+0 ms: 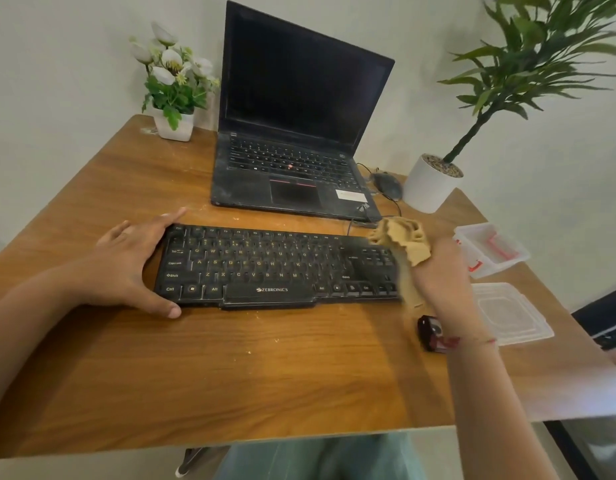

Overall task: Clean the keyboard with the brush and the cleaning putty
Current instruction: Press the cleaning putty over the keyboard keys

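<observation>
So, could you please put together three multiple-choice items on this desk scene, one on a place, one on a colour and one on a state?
1. Where does the left hand rest?
A. on the left end of the keyboard
B. on the laptop
C. on the clear lid

2. What colour is the cleaning putty?
A. blue
B. tan
C. green

3. What is the state of the laptop screen?
A. closed flat
B. open and lit
C. open and dark

Answers:
1 A, its fingers and thumb bracket the keyboard's left edge.
2 B, the lump held in the right hand above the keyboard's right end is tan.
3 C, the laptop stands open and its screen is black.
</observation>
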`<state>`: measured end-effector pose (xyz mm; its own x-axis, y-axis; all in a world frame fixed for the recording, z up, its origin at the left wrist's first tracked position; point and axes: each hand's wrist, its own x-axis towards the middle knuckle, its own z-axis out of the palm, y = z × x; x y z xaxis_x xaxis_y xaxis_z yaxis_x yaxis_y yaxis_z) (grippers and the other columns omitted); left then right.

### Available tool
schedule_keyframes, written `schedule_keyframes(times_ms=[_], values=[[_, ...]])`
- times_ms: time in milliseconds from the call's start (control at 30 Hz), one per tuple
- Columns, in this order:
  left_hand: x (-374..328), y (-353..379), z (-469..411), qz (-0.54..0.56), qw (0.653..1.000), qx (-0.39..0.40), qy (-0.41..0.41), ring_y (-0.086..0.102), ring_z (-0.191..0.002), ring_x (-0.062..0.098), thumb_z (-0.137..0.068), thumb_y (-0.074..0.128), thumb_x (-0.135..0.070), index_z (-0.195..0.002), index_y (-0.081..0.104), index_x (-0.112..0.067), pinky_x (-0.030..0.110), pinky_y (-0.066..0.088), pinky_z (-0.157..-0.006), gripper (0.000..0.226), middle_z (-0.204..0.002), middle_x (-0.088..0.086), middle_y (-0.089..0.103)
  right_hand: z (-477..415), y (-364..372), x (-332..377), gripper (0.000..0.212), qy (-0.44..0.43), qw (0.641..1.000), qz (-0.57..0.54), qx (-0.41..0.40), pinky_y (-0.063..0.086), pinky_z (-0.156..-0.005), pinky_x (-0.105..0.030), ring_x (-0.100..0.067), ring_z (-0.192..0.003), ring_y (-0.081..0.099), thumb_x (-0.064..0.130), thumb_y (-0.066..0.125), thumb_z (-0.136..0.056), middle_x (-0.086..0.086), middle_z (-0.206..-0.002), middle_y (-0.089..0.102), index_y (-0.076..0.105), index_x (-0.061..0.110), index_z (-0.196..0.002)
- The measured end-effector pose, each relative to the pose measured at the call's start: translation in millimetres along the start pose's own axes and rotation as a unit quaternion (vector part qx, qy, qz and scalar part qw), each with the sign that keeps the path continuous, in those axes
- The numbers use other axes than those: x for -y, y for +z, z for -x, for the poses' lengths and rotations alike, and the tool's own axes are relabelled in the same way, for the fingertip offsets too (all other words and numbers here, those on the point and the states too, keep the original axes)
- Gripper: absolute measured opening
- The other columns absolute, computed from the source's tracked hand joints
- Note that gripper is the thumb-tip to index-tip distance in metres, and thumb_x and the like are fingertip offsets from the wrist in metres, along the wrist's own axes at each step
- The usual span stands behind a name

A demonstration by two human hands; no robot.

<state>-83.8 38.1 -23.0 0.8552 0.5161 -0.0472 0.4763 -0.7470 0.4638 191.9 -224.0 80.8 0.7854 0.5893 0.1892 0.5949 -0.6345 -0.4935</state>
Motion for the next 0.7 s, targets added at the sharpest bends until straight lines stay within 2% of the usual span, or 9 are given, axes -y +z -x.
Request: schedule_keyframes(times_ms=[67, 167, 233, 333, 467, 567, 700], values=[[-2, -1, 1, 0.000, 1.000, 0.002, 0.001, 0.012, -0.142, 0.017, -0.021, 0.045, -0.101, -0.132, -0.020, -0.057, 0.031, -0.007, -0.114, 0.136, -0.157, -0.001, 0.014, -18, -2, -23, 0.020, 0.025, 0.991, 0.125, -0.040, 0.041, -0.057, -0.028, -0.025, -0.075, 0.060, 0.016, 0.055, -0.092, -0.001, -0.069, 0.056, 0.053, 0.015, -0.073], [-5, -2, 1, -0.006, 1.000, 0.004, -0.006, 0.012, -0.143, 0.016, -0.019, 0.043, -0.101, -0.132, -0.019, -0.056, 0.031, -0.006, -0.114, 0.137, -0.156, -0.002, 0.015, -20, 22, -33, 0.007, 0.039, 0.975, 0.213, 0.045, 0.046, -0.063, -0.031, -0.023, -0.079, 0.058, 0.015, 0.053, -0.092, -0.008, -0.089, 0.064, 0.058, 0.012, -0.089], [-6, -2, 2, -0.006, 1.000, -0.001, -0.006, 0.013, -0.142, 0.017, -0.019, 0.044, -0.101, -0.132, -0.018, -0.057, 0.031, -0.005, -0.114, 0.136, -0.156, -0.002, 0.015, -10, 40, -31, 0.011, 0.011, 0.962, 0.266, 0.057, 0.041, -0.063, -0.028, -0.024, -0.085, 0.060, 0.012, 0.052, -0.091, -0.009, -0.097, 0.064, 0.057, 0.009, -0.100], [-6, -1, 2, -0.002, 1.000, -0.005, -0.007, 0.014, -0.142, 0.018, -0.018, 0.043, -0.101, -0.134, -0.015, -0.054, 0.033, -0.003, -0.114, 0.138, -0.156, 0.000, 0.016, 0, 52, -19, 0.013, -0.006, 0.961, 0.276, 0.033, 0.038, -0.063, -0.027, -0.025, -0.091, 0.062, 0.011, 0.051, -0.091, -0.010, -0.100, 0.065, 0.056, 0.008, -0.102], [-4, -1, 1, -0.006, 1.000, -0.004, -0.008, 0.014, -0.143, 0.017, -0.021, 0.047, -0.100, -0.137, -0.015, -0.052, 0.036, -0.003, -0.116, 0.140, -0.156, 0.000, 0.016, 15, 61, -1, 0.011, -0.028, 0.957, 0.286, 0.042, 0.038, -0.060, -0.025, -0.021, -0.085, 0.061, 0.008, 0.049, -0.091, -0.007, -0.097, 0.063, 0.054, 0.010, -0.100], [-3, -1, 0, -0.005, 1.000, -0.008, -0.006, 0.014, -0.143, 0.017, -0.023, 0.049, -0.098, -0.133, -0.016, -0.056, 0.037, -0.002, -0.116, 0.134, -0.156, 0.000, 0.016, 25, 65, 6, 0.012, -0.036, 0.960, 0.276, 0.031, 0.037, -0.057, -0.023, -0.017, -0.074, 0.053, 0.005, 0.047, -0.091, -0.005, -0.095, 0.063, 0.053, 0.011, -0.100], [-5, -1, 0, 0.000, 1.000, -0.004, -0.010, 0.013, -0.143, 0.016, -0.023, 0.049, -0.098, -0.131, -0.016, -0.058, 0.033, -0.005, -0.114, 0.133, -0.156, -0.001, 0.016, 39, 69, 17, 0.017, -0.090, 0.957, 0.272, 0.045, 0.037, -0.057, -0.022, -0.015, -0.069, 0.047, 0.006, 0.048, -0.091, -0.001, -0.093, 0.063, 0.052, 0.012, -0.106]])
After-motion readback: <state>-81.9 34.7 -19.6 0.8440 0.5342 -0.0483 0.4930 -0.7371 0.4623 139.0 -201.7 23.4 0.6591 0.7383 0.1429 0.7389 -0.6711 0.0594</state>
